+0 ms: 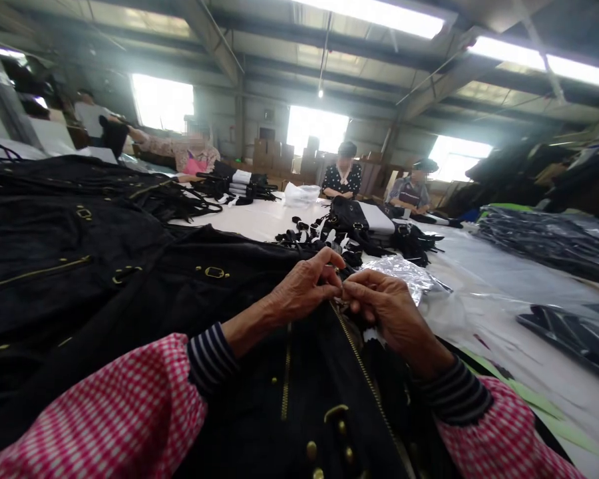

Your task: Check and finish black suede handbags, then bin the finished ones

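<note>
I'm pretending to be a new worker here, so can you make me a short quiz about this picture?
1. True or false: the left hand and the right hand are far apart.

2. Which pattern is on the sleeves nearest the camera?
a) polka dots
b) pink-and-white checks
c) plain green

3. Fill in the blank: on the black garment in front of the person, the teeth of the long zipper are ____ in colour.

Key
1. False: their fingertips are close together, near the far end of the zipper.
2. b
3. gold
</note>
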`<action>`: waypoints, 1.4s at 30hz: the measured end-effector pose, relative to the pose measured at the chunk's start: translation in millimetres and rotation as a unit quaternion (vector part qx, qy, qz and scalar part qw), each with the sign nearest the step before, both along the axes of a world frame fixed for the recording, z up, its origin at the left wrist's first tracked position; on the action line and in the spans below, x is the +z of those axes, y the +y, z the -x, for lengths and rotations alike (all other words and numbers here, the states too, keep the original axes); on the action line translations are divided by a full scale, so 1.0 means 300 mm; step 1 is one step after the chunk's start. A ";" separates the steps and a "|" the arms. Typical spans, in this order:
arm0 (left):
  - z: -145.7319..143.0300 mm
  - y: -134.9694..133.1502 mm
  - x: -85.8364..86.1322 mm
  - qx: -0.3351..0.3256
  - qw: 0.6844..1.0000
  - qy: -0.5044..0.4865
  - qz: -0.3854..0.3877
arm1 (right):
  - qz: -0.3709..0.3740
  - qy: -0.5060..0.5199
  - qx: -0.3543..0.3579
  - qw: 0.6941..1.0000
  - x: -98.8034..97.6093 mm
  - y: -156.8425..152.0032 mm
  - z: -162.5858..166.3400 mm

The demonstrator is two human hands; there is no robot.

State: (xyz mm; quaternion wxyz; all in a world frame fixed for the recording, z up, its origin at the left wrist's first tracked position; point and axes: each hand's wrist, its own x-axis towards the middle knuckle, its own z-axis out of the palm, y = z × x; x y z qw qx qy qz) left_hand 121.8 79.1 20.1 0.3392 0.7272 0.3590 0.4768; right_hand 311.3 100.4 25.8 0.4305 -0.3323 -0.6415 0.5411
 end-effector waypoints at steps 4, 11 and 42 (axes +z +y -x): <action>-0.004 0.003 -0.005 0.044 0.997 0.054 -0.029 | -0.034 -0.059 -0.002 0.998 -0.002 -0.003 0.006; -0.013 0.005 -0.025 0.050 0.997 0.044 -0.033 | -0.051 -0.128 0.015 0.990 0.022 -0.002 0.006; -0.068 -0.020 -0.048 0.087 0.983 -0.157 0.047 | -0.027 0.005 -0.029 0.999 -0.016 -0.011 0.017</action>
